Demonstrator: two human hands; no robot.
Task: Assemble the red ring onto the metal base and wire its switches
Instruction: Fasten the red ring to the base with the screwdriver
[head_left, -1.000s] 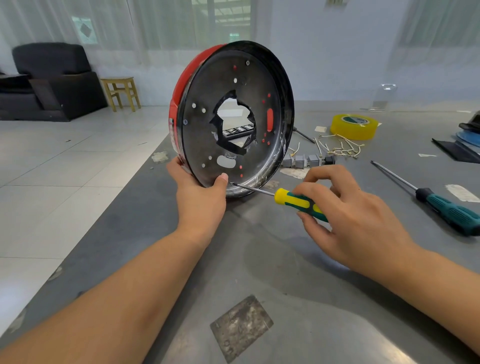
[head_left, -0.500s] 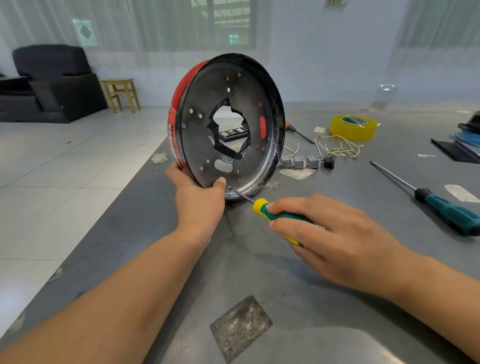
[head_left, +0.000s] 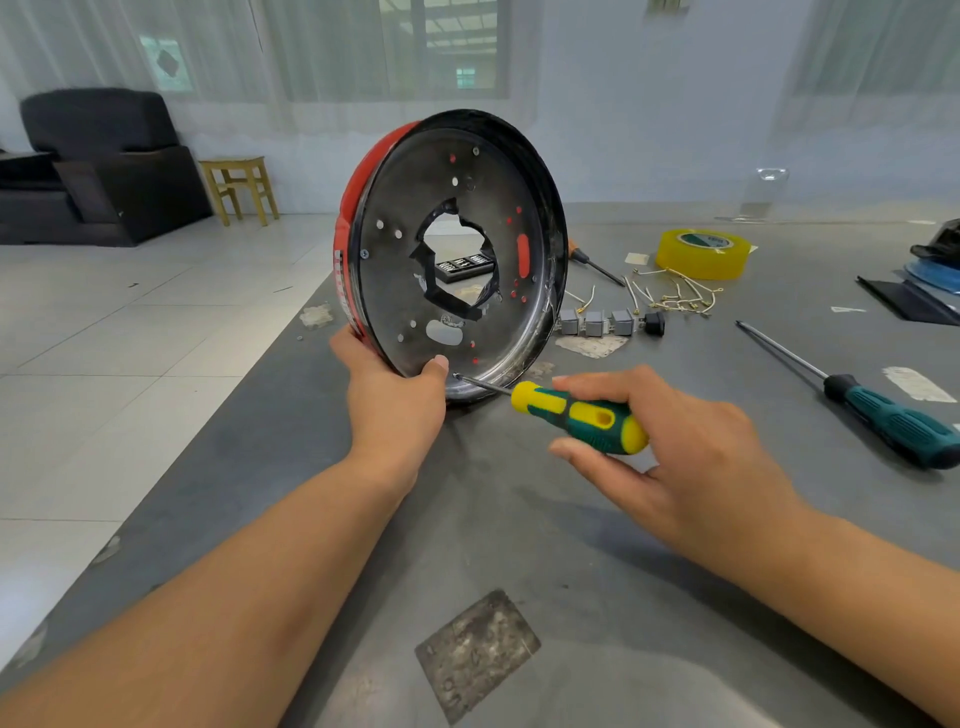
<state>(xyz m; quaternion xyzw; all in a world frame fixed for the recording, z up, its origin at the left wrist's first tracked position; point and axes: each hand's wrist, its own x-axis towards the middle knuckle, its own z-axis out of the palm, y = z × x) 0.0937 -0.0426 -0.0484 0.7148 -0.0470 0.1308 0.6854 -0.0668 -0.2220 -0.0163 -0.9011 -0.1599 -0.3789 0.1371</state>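
Left hand (head_left: 395, 400) is gripping the metal base (head_left: 457, 249) at its lower rim, standing it on edge on the grey table (head_left: 519, 519), red ring (head_left: 358, 208) behind it, so the screw faces out. Right hand (head_left: 670, 447) is clamping the yellow-green screwdriver (head_left: 576, 415), tip sitting at the rim screw.

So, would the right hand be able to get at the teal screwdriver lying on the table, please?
Probably yes: the teal screwdriver lies in the open to the side of the right hand with bare table between, but that hand holds the yellow-green screwdriver now.
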